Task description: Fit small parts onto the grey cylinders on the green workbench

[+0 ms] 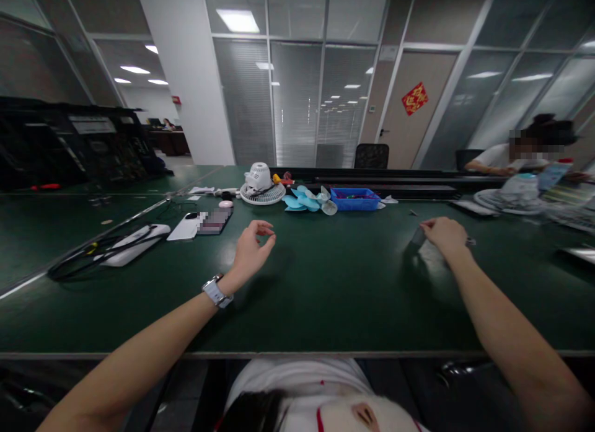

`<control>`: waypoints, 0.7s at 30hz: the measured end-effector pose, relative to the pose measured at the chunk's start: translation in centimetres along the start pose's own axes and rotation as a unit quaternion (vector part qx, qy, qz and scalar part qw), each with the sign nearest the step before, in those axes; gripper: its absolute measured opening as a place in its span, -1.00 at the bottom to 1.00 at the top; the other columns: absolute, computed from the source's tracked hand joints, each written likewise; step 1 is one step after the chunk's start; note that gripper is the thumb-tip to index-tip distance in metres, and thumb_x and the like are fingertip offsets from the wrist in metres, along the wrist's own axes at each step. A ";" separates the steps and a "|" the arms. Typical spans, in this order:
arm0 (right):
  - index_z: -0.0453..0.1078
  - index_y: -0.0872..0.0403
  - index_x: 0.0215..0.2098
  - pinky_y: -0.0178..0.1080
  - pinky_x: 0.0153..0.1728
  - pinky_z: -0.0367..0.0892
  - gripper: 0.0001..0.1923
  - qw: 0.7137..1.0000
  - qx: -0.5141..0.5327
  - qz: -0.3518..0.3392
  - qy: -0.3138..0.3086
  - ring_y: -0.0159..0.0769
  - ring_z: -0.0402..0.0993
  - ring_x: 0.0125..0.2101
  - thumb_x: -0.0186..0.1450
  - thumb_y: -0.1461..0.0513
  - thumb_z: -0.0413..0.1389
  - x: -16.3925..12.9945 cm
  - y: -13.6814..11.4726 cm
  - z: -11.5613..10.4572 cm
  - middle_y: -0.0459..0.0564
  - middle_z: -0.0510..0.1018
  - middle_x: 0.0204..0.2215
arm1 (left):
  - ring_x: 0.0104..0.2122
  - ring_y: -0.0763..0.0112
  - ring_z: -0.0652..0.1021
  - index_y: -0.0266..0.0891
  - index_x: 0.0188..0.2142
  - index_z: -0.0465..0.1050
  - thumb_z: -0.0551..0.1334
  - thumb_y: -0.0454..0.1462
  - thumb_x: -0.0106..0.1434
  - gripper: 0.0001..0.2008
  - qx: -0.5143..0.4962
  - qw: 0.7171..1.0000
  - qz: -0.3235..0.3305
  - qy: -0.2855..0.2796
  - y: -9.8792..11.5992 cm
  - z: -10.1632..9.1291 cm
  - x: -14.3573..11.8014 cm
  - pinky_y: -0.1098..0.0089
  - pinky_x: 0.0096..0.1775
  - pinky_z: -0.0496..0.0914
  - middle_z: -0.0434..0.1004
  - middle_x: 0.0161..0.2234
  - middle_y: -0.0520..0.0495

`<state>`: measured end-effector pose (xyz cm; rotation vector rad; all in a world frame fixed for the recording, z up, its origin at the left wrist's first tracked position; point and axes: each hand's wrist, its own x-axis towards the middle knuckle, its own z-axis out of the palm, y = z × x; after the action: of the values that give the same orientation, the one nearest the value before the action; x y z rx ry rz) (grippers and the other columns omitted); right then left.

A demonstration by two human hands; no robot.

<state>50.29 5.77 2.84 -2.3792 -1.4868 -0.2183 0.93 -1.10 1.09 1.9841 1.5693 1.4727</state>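
Observation:
My left hand (252, 249) hovers above the green table (325, 295), its fingers curved and thumb apart, with nothing in it. A watch with a pale strap is on that wrist. Further right, my right hand (447, 235) pinches a small grey rectangular piece (417, 238) between thumb and fingers. The piece is tilted and looks low over the tabletop; its kind is too blurred to tell. A small object shows just behind the right hand, partly hidden. Blue fan blades (302, 200) lie beyond my left hand, near a white fan body with its round grille (263, 195).
A blue basket (356, 199) of small parts stands at mid-table. To the left lie phones (185, 226), a white power strip (134, 246) and a black cable (69, 264). Another person (497, 159) sits far right, behind more fan parts (515, 193). Dark rails (395, 175) run along the back.

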 end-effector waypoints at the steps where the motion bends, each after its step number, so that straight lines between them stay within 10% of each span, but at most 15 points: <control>1: 0.59 0.13 -0.06 -0.13 -0.27 0.18 -0.64 1.000 0.001 0.003 -0.008 -0.07 0.46 -0.21 0.38 0.12 0.06 0.0 0.0 0.0 0.34 0.56 -0.14 | -0.16 0.23 0.56 -0.18 -0.12 0.36 0.23 -0.25 0.19 -0.75 -0.001 1.000 0.000 0.001 0.0 0.0 0.0 0.25 -0.20 0.37 0.58 -0.23 -0.07; 9: 0.55 0.04 0.00 -0.10 -0.18 0.23 -0.53 0.999 0.032 0.011 -0.030 0.01 0.46 -0.10 0.31 -0.06 0.11 0.0 0.8 0.0 0.25 0.55 -0.03 | -0.15 0.23 0.57 -0.18 -0.12 0.35 0.23 -0.26 0.18 -0.75 -0.005 1.000 -0.001 0.007 0.0 -0.2 0.0 0.24 -0.18 0.38 0.57 -0.22 -0.08; 16: 0.12 0.18 0.34 -0.13 -0.04 0.24 -0.09 0.989 0.136 0.063 -0.007 0.02 0.35 0.10 0.18 -0.10 0.23 -0.3 0.6 1.8 0.31 0.44 0.11 | -0.18 0.27 0.55 -0.17 -0.04 0.27 0.26 -0.25 0.16 -0.63 -0.018 0.999 -0.009 0.030 -0.4 -0.2 0.2 0.28 -0.22 0.39 0.55 -0.19 -0.08; 21: 0.32 0.20 0.21 -0.16 -0.14 0.25 -0.32 0.991 0.107 0.074 -0.031 -0.01 0.43 0.00 0.23 0.00 0.22 0.3 1.2 3.0 0.35 0.47 0.06 | -0.20 0.29 0.54 -0.16 0.01 0.19 0.28 -0.24 0.13 -0.53 -0.028 0.998 -0.015 0.051 -0.8 -0.1 0.2 0.30 -0.25 0.40 0.51 -0.16 -0.08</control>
<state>51.39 6.52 -0.08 -2.3267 -1.2804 0.0504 0.41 -0.65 0.72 1.8746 1.5721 1.6117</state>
